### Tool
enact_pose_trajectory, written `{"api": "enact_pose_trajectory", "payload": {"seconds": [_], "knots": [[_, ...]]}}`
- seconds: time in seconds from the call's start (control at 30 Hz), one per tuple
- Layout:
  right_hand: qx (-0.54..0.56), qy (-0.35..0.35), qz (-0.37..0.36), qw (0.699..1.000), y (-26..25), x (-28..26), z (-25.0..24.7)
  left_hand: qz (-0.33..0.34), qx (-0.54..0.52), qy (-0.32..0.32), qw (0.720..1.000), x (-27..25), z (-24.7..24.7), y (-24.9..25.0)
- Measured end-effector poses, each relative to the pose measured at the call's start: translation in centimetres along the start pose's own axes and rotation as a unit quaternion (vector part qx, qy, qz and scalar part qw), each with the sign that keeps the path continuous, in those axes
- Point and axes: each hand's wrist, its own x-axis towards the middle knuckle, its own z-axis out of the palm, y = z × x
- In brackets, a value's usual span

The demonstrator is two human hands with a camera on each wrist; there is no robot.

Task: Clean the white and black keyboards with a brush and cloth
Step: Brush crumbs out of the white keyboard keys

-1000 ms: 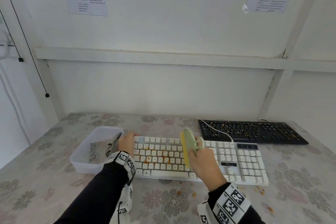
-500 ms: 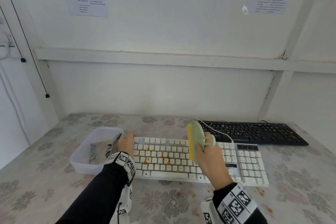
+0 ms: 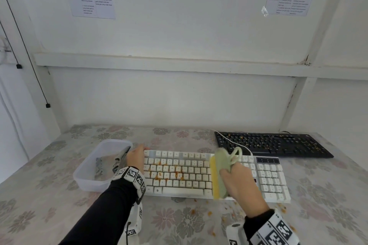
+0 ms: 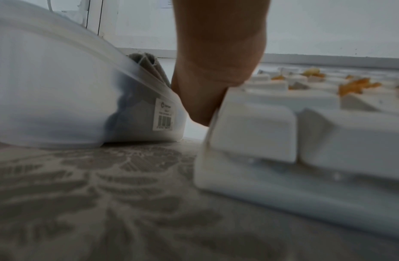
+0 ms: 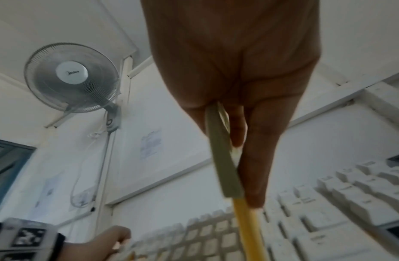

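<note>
The white keyboard (image 3: pixel 179 173) lies across the table's middle with orange crumbs on its letter keys. My left hand (image 3: pixel 136 158) grips its left end, thumb over the top corner; in the left wrist view that hand (image 4: pixel 216 70) is against the keyboard's corner (image 4: pixel 249 134). My right hand (image 3: pixel 239 183) holds a green brush (image 3: pixel 220 173) with yellow bristles, standing on edge on the keys right of the letter block. In the right wrist view the brush (image 5: pixel 223 162) is pinched between the fingers (image 5: pixel 260 159). The black keyboard (image 3: pixel 272 144), also crumb-strewn, lies behind to the right.
A clear plastic tub (image 3: pixel 87 177) with a grey folded cloth (image 3: pixel 119 159) in it stands just left of the white keyboard. Crumbs (image 3: pixel 209 213) lie on the flowered tablecloth in front. A white wall rises behind the table. A fan (image 5: pixel 71 77) hangs on the wall.
My right hand has swept the brush from the middle of the white keyboard to the right, then down toward its front edge. The left hand has stayed on the keyboard's left end.
</note>
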Motion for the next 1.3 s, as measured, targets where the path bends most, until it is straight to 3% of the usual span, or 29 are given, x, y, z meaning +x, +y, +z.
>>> {"api": "enact_pose_trajectory", "payload": {"seconds": [0.1, 0.27, 0.5, 0.57, 0.67, 0.73, 0.83, 0.93, 1.1, 1.3], "knots": [[-0.024, 0.064, -0.035, 0.997, 0.3, 0.9, -0.8, 0.0, -0.004, -0.002, 1.0, -0.1, 0.0, 0.1], [-0.082, 0.003, 0.02, 0.996, 1.5, 1.0, -0.7, -0.001, -0.01, -0.004, 1.0, -0.3, 0.0, 0.2], [0.008, -0.047, 0.08, 0.996, 1.2, -0.3, -2.3, -0.007, -0.006, 0.0, 1.0, -0.4, 0.0, 0.2], [0.021, 0.0, 0.069, 0.997, 1.2, 0.1, -3.0, -0.006, -0.008, 0.002, 1.0, -0.5, 0.0, 0.2], [-0.005, 0.111, -0.004, 0.994, 1.9, 1.2, -3.2, -0.002, -0.008, 0.002, 1.0, -0.7, 0.0, 0.4], [-0.024, 0.14, -0.045, 0.989, 2.0, 1.4, -2.9, -0.003, -0.013, 0.004, 1.0, -0.9, 0.0, 0.6], [-0.059, 0.125, -0.041, 0.99, 2.8, 1.6, -2.5, -0.009, -0.012, 0.003, 1.0, -0.8, 0.0, 0.5], [-0.101, 0.086, 0.017, 0.991, 3.6, 1.8, -2.2, -0.006, 0.009, 0.006, 1.0, -0.2, -0.1, 0.2], [-0.018, 0.031, 0.085, 0.996, 3.4, 1.5, -3.0, 0.0, 0.022, 0.004, 1.0, 0.6, -0.4, -0.4], [-0.016, 0.16, -0.056, 0.985, 3.0, 1.7, -3.1, -0.01, -0.006, 0.007, 1.0, -0.7, 0.0, 0.4]]}}
